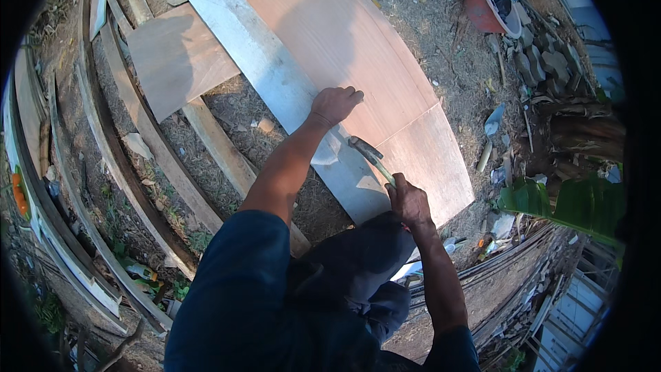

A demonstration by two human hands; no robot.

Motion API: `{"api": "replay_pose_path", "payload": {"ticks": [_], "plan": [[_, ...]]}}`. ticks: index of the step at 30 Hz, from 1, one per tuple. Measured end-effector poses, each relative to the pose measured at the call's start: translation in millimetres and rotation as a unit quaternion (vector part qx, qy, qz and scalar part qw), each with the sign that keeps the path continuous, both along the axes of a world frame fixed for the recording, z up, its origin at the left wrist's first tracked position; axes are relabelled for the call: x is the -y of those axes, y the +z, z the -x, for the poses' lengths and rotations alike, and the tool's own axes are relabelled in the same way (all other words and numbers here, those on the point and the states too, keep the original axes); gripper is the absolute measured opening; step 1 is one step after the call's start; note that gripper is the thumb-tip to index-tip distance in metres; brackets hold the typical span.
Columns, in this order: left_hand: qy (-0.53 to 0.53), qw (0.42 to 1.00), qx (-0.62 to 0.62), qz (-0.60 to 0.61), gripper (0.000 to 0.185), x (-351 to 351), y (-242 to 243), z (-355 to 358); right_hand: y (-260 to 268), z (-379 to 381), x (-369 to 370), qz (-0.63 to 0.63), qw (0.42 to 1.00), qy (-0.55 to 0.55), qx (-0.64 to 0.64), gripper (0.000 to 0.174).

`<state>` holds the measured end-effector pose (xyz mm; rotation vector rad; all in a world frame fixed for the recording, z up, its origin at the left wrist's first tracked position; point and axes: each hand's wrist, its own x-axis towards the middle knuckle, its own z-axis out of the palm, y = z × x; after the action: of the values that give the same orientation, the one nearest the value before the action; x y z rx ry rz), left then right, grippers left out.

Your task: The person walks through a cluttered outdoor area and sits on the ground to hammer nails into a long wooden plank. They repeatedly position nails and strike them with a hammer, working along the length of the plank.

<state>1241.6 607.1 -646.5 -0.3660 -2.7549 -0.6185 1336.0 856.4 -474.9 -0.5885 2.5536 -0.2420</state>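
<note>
My right hand (409, 199) grips the handle of a claw hammer (367, 149). The hammer's head is over the seam between a long pale plank (258, 46) and a reddish plywood sheet (382, 51). My left hand (336, 105) is curled into a fist at the plank's right edge, up and left of the hammer. Anything inside that fist is hidden. A straight joint crosses the plywood, and a paler plywood piece (426, 160) lies on its near side. My bent knee is at the plank's near end.
A smaller plywood piece (181, 57) lies across long timber strips (150, 144) on the left. Red buckets (483, 10) and stacked paving blocks (555, 64) stand at upper right. A banana leaf (583, 204) hangs at right. Orange-handled hand saw (19, 194) rests far left.
</note>
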Motion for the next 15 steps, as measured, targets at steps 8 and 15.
{"api": "replay_pose_path", "payload": {"ticks": [8, 15], "plan": [[0.010, 0.999, 0.045, -0.028, 0.012, 5, -2, 9, 10, -8, -12, 0.565, 0.823, 0.010, -0.056, 0.034], [0.038, 0.996, 0.074, -0.014, 0.016, 2, 2, 7, 3, 13, -8, 0.088, 0.993, -0.078, -0.025, 0.029]]}}
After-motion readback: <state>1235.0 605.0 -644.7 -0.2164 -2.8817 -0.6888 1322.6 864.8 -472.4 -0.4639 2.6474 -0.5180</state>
